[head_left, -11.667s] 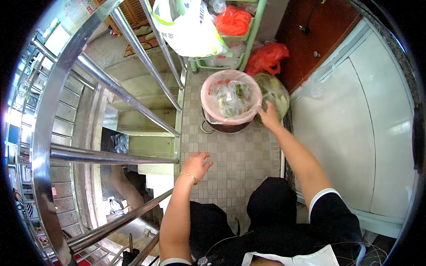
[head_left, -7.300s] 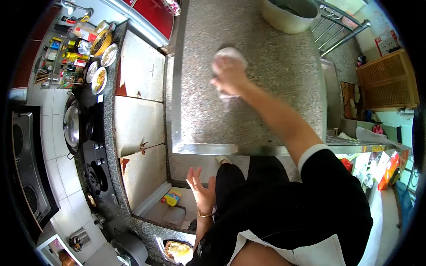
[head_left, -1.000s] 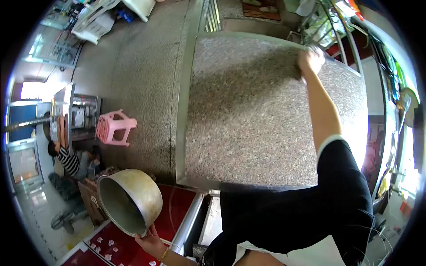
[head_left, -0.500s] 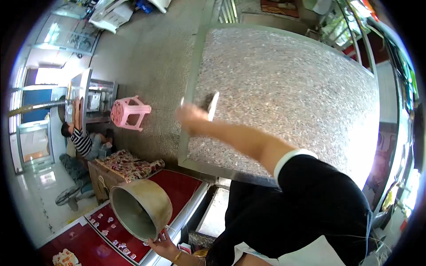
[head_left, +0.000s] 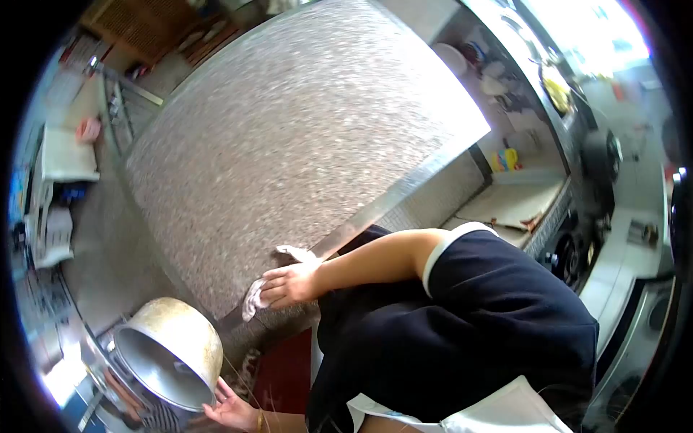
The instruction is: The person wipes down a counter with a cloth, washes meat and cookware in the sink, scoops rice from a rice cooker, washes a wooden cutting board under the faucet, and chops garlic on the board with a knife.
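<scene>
My right hand [head_left: 287, 283] presses a whitish cloth [head_left: 254, 299] against the near corner of the speckled stone tabletop [head_left: 289, 130], its fingers closed over the cloth. Part of the cloth sticks out above the hand. At the lower left, my left hand [head_left: 232, 408] grips the rim of a large worn metal pot [head_left: 179, 339]. The pot is tilted on its side with its mouth facing down and left, and its inside is partly in view.
A metal strip [head_left: 397, 198] edges the table. A white plastic chair [head_left: 54, 224] stands at the left. Cabinet doors [head_left: 512, 206], a yellow bottle [head_left: 505, 159] and a stove [head_left: 567, 252] are on the right. A red surface [head_left: 283, 375] lies below the table corner.
The view has turned. My right hand has moved with the cloth from the table's far side across to its near corner. My left hand still holds the tilted pot.
</scene>
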